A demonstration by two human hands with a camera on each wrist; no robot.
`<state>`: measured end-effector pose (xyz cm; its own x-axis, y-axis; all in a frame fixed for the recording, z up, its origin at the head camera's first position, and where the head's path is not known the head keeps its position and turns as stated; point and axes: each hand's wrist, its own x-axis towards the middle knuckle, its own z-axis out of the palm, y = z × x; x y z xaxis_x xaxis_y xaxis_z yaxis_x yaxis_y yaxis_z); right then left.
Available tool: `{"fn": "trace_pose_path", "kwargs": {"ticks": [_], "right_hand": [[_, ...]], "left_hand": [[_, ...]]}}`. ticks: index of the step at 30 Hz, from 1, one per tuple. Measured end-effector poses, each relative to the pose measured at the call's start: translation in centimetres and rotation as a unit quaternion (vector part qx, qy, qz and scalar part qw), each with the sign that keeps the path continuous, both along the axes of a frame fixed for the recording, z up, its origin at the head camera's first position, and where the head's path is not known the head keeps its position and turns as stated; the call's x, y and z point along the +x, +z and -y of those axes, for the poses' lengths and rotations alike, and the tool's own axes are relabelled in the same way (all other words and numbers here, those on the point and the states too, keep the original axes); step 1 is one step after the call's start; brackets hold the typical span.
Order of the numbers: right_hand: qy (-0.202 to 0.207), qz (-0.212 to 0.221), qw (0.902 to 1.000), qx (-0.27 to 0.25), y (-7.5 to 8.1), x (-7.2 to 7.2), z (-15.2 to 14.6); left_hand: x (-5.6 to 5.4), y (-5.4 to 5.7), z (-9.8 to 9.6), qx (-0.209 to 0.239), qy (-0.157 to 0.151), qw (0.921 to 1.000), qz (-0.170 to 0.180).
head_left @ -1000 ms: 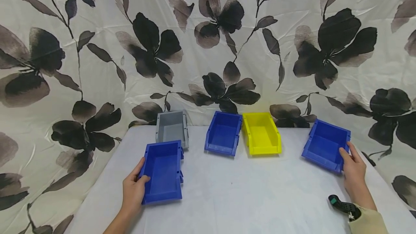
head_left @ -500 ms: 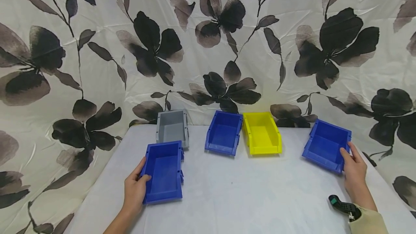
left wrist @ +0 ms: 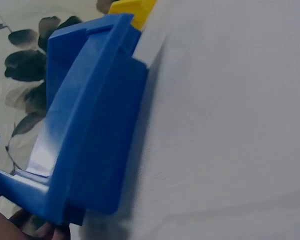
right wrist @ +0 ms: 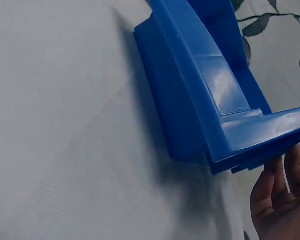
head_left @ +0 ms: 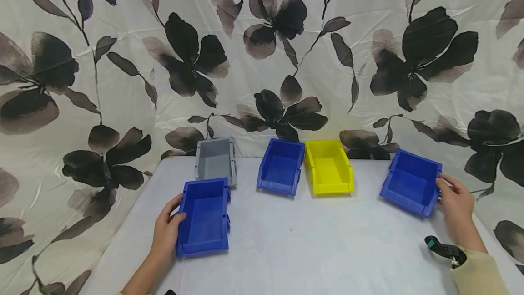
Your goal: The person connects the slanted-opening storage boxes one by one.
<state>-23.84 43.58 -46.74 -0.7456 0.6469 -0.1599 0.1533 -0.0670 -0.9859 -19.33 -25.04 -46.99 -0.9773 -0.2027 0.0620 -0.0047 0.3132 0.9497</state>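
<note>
Two blue storage bins are at the hands, one on each side of the table. My left hand [head_left: 165,226] grips the left wall of the near-left blue storage bin [head_left: 204,217], its thumb over the rim. That bin overlaps the front of a grey storage bin [head_left: 215,163] in the head view. At far right, my right hand [head_left: 458,201] holds the right edge of the other blue storage bin [head_left: 410,181], thumb at the rim. In the right wrist view, curled fingers [right wrist: 280,175] sit against the underside of this bin's edge.
At the back middle, a third blue storage bin [head_left: 281,165] stands beside a yellow storage bin [head_left: 329,167]. A white cloth covers the table [head_left: 294,249]. Behind it hangs a floral curtain [head_left: 229,72]. A black device [head_left: 444,247] is worn at the right wrist.
My right hand has shifted a little rightward, its thumb drawing back from inside the bin to the rim. The left thumb has drawn back slightly. The bins stay in place.
</note>
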Motion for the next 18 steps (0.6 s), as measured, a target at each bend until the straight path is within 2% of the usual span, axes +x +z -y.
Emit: {"fn": "trace_pose_path", "kwargs": {"ticks": [4, 10, 13, 16, 18], "right_hand": [[0.017, 0.022, 0.9994, 0.018, 0.3, -0.7, -0.5], [0.001, 0.034, 0.9991, -0.024, 0.2, -1.9, -0.9], [0.004, 0.041, 0.9986, -0.033, 0.0, -2.1, -1.0], [0.013, 0.032, 0.9982, -0.049, -0.1, -2.1, -1.1], [0.001, 0.018, 0.9980, -0.061, -0.2, -2.1, -1.0]], "left_hand": [[-0.9, 0.7, 0.8, -0.014, -0.022, 0.9995, 0.016], [-2.5, 1.4, 1.5, -0.017, -0.039, 0.9987, 0.030], [-3.0, 1.3, 1.6, -0.020, -0.052, 0.9976, 0.040], [-3.3, 0.9, 1.5, -0.037, -0.074, 0.9960, 0.033], [-3.5, 0.5, 1.6, -0.048, -0.087, 0.9948, 0.021]]}}
